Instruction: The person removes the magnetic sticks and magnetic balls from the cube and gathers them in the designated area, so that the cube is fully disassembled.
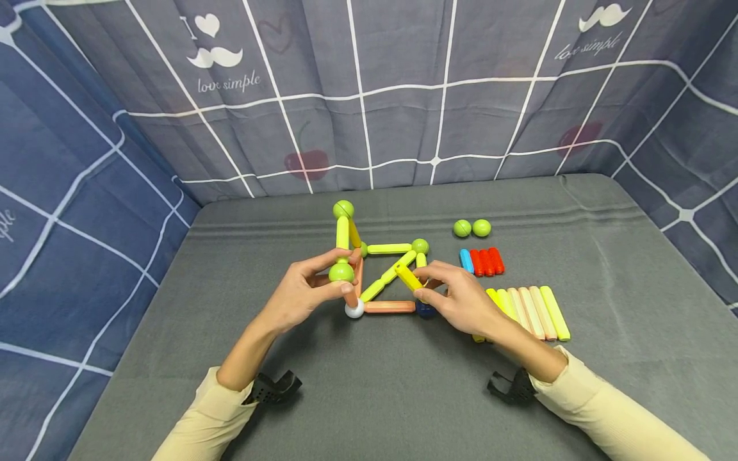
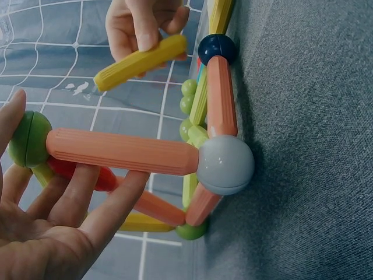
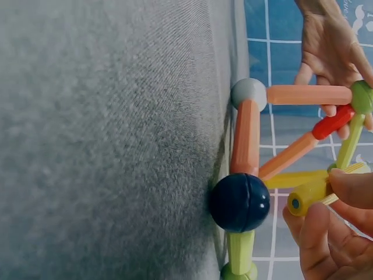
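Note:
A frame of magnetic sticks and balls stands on the table. My left hand (image 1: 296,291) holds a green ball (image 1: 341,273) between thumb and fingers at its near left corner. Beneath that ball an upright orange stick (image 2: 122,151) runs down to a white ball (image 1: 354,308). Pinched in my right hand (image 1: 461,301) is a yellow stick (image 1: 408,278), tilted in the air over a navy ball (image 3: 240,202). An orange stick (image 1: 390,307) joins the white and navy balls. A diagonal of yellow-green sticks (image 1: 389,278) crosses the base, and a red stick (image 3: 333,122) slants behind the upright.
Two loose green balls (image 1: 481,228) lie at the back right. Nearer are a short blue stick (image 1: 467,262) and several red sticks (image 1: 487,262). A row of yellow-green and pale orange sticks (image 1: 536,313) lies partly under my right forearm. Grid-patterned cloth (image 1: 398,128) walls the table.

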Tool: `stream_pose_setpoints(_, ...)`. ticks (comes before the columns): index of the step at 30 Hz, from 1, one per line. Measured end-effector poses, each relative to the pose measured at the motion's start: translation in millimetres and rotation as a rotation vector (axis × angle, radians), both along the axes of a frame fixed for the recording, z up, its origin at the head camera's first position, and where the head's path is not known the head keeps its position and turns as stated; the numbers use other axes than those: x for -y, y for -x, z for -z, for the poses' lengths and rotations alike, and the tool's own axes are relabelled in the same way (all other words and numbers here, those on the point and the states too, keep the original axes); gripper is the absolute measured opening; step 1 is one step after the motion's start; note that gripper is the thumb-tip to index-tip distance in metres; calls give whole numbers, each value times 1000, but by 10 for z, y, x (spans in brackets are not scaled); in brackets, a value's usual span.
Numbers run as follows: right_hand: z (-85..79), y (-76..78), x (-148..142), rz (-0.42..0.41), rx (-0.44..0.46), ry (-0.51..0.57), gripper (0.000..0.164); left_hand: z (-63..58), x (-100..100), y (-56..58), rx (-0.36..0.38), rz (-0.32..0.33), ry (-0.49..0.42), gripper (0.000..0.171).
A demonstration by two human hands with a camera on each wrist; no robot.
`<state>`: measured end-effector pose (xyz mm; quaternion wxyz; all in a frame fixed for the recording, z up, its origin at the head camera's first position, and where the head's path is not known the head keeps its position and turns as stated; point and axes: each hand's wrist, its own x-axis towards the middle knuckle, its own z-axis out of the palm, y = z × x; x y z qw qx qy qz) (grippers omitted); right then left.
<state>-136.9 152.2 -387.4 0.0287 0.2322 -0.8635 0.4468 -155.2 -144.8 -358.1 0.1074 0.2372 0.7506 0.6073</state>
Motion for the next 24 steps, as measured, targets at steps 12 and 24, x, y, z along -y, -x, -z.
stream_pose_setpoints(12,52,-155,-357,1,107,138,49,-15,-18,-6,12,6,-17,50)
stream_pose_setpoints(24,-25,-296,-887,43,157,221,59,-6,-20,-5,9,19,-39,49)
